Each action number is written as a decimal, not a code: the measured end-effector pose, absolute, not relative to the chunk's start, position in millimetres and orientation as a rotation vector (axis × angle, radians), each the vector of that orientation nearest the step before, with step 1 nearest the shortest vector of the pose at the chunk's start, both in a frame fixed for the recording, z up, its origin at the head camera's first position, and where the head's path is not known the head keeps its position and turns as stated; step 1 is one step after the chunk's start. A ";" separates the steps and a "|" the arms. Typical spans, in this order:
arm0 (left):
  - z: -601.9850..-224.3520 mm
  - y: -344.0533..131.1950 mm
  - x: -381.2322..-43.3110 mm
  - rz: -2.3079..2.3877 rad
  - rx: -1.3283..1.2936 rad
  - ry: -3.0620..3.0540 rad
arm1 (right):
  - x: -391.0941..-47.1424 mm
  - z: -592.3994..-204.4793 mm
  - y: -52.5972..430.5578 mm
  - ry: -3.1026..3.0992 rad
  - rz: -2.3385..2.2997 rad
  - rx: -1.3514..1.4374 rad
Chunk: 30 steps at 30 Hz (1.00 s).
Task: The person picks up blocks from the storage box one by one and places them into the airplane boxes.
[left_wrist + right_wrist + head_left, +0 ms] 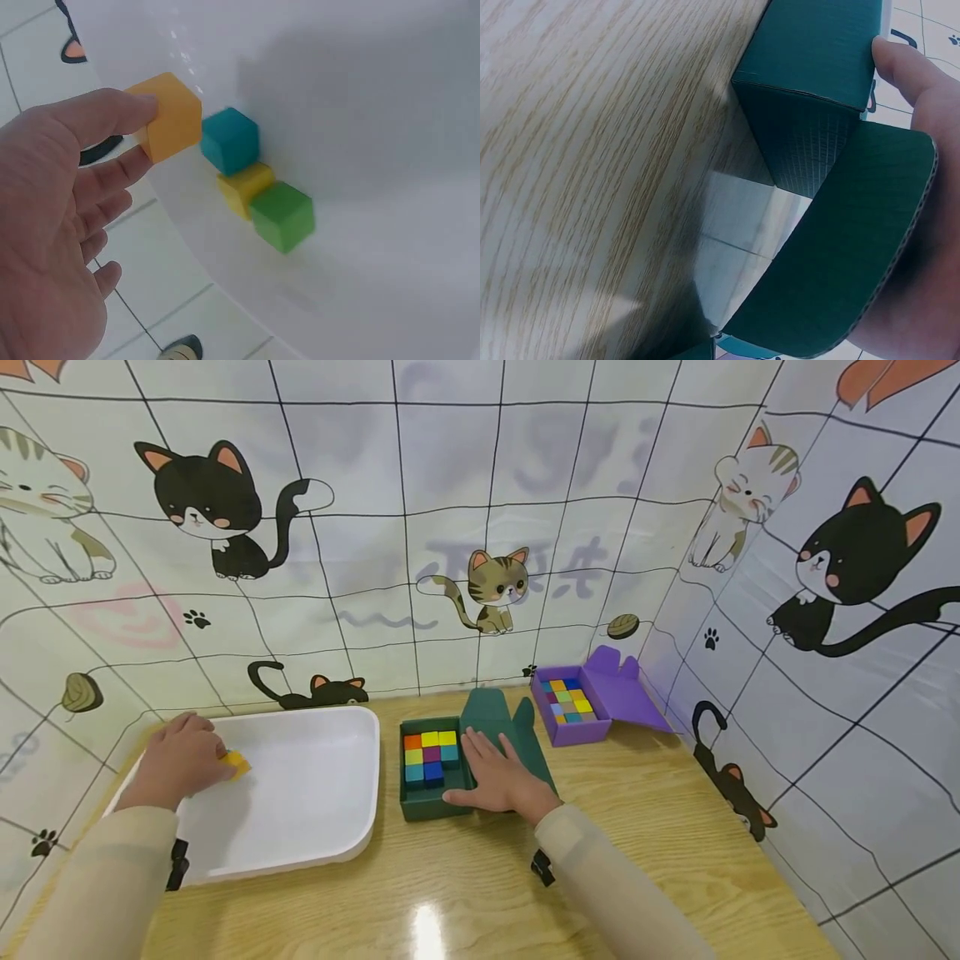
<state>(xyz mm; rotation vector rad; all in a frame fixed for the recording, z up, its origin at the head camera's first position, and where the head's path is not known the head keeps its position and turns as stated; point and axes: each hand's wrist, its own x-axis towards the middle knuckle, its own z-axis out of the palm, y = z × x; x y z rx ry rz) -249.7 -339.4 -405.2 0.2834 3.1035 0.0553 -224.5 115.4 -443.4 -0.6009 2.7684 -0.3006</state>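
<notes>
My left hand (176, 760) pinches an orange-yellow cube (176, 120) between thumb and fingers, over the left side of a white tray (360, 735). In the left wrist view a teal cube (231, 141), a yellow cube (246, 187) and a green cube (283, 216) lie together in the tray. My right hand (498, 777) rests with fairly straight fingers on the green cardboard box (435, 810), at its right rim and opened lid (483, 706). Several coloured cubes sit in rows inside, with bare floor showing at the front. The thumb touches the box edge (870, 75).
At the back right stands an open purple box (577, 732) filled with coloured cubes, its lid (630, 693) folded out to the right. Cat-printed wall covering (450, 460) borders the wooden table (480, 893) at the back and sides.
</notes>
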 end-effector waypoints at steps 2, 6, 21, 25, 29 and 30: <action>-402.1 -330.5 -250.1 0.062 0.327 3.117 | -224.9 -443.5 115.6 2.767 -0.301 -0.602; -397.1 -308.9 -251.2 0.089 0.393 3.135 | -225.5 -443.0 115.8 2.762 -0.289 -0.601; -370.8 -201.5 -257.7 0.192 0.718 3.176 | -225.1 -444.1 128.1 2.737 -0.374 -0.703; -370.7 -172.9 -262.8 0.175 0.785 3.176 | -226.8 -445.8 133.7 2.747 -0.392 -0.728; -372.6 -147.7 -265.8 0.168 0.850 3.159 | -226.6 -446.4 138.3 2.752 -0.402 -0.732; -372.7 -141.9 -265.9 0.172 0.868 3.152 | -226.2 -446.3 139.2 2.752 -0.411 -0.734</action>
